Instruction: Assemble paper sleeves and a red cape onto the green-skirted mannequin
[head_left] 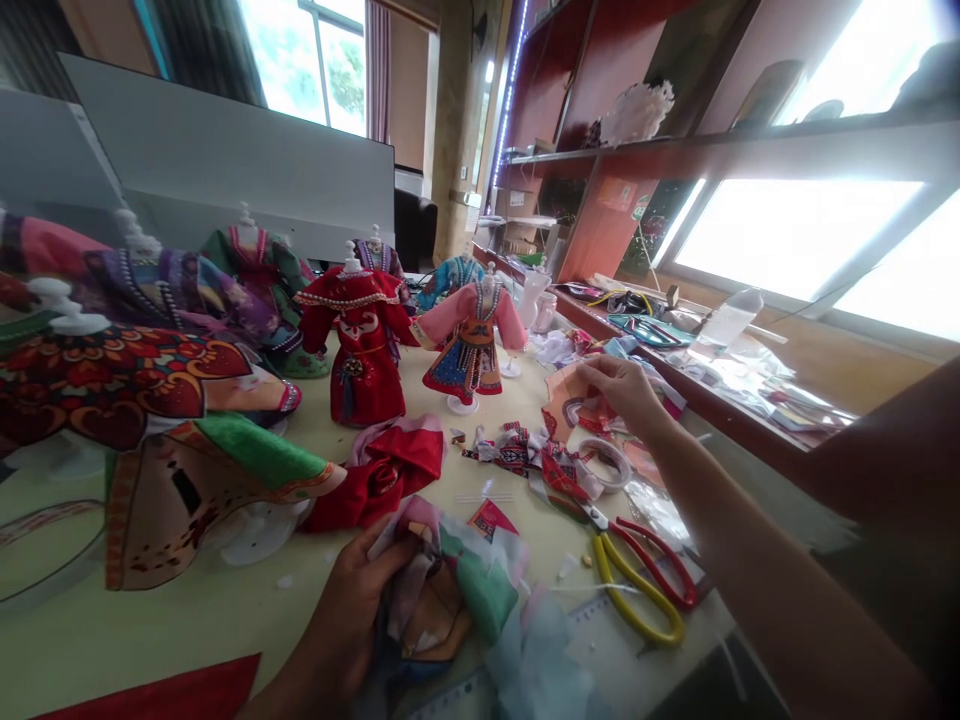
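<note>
The left hand point(341, 610) curls closed around a bunched wad of pastel cloth point(442, 600); the right hand point(611, 390), arm outstretched, pinches a peach fabric scrap point(570, 400), well above red-and-yellow-handled scissors point(637, 570).

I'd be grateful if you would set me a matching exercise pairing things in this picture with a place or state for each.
Things:
1. Left hand
2. Right hand
3. Scissors
4. Plastic bottle

Places or states:
A. On the counter by the window
B. Gripping fabric scraps
C. Lying on the table, red and yellow handles
D. Pinching peach fabric

Pairs: 1-B, 2-D, 3-C, 4-A
</note>
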